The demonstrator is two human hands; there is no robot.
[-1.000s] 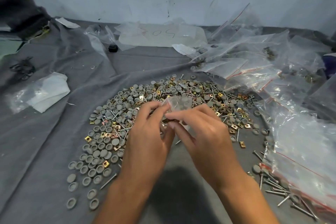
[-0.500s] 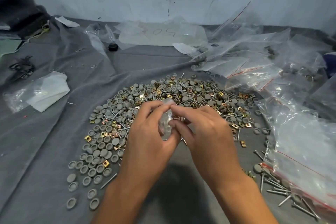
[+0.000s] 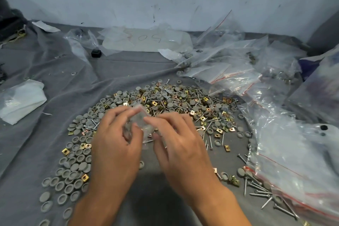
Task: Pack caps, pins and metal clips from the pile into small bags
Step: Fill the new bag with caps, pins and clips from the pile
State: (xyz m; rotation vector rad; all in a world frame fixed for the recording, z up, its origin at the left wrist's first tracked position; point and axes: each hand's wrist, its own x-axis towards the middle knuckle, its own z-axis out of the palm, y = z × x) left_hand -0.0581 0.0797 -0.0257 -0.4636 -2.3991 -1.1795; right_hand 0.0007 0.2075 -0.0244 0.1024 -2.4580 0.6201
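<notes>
I can read only handwritten marks like "50S", seen upside down, on the sheet point(image 3: 146, 41) under plastic by the wall.

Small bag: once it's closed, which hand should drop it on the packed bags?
Right, probably. Both hands pinch the small bag, but the right hand is on the side where the packed bags lie; the left hand would cross over.

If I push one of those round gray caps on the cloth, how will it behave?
The gray caps look small and hollow, so probably light. They lie flat, so likely slide rather than roll. The wrinkled gray cloth may snag them.
</notes>
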